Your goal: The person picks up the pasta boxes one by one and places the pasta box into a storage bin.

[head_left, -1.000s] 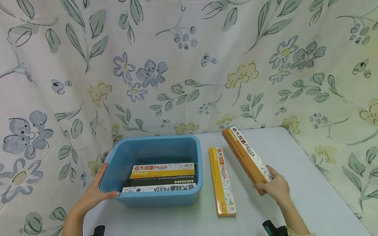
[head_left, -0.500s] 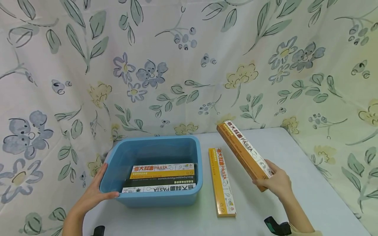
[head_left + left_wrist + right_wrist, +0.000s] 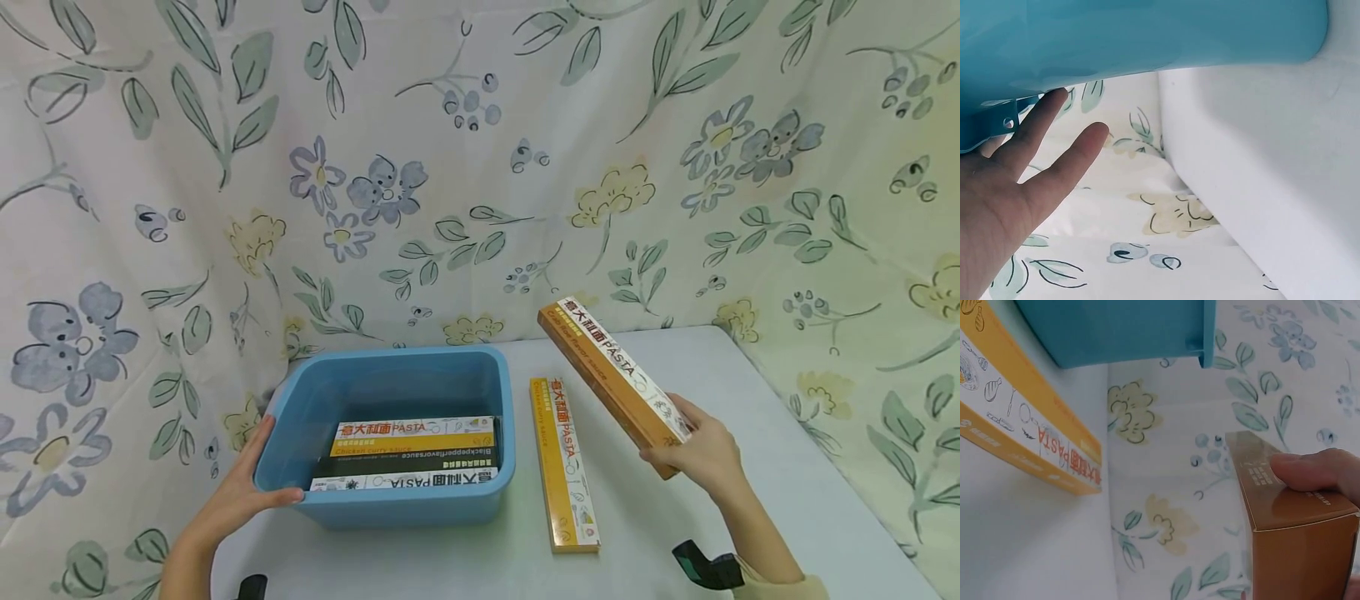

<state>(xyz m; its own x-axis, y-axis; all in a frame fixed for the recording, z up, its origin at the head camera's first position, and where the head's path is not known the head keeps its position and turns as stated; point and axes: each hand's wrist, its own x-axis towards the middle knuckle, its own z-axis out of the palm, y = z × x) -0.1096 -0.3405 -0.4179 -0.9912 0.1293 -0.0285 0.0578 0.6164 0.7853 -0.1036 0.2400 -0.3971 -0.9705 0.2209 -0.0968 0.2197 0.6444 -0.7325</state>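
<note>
My right hand (image 3: 701, 450) grips the near end of an orange-brown and white pasta box (image 3: 615, 379), tilted and held above the table. In the right wrist view, the thumb (image 3: 1310, 472) presses on the brown side of that box. A yellow and white pasta box (image 3: 564, 467) lies flat on the table to its left. At the left stands a blue plastic bin (image 3: 405, 508) with several pasta boxes (image 3: 412, 446) inside. Across the bin's left front corner my left hand (image 3: 236, 492) rests, fingers spread along the outside. The left wrist view shows those fingers (image 3: 1063, 175) fairly straight, by the bin's handle.
A white table (image 3: 787, 433) carries everything, with its right edge slanting away. Behind it hangs a floral curtain (image 3: 465, 183), which also comes down along both sides.
The pasta box in my right hand has risen slightly and its far end has swung left, over the far end of the flat box. My left hand and the bin have stayed put.
</note>
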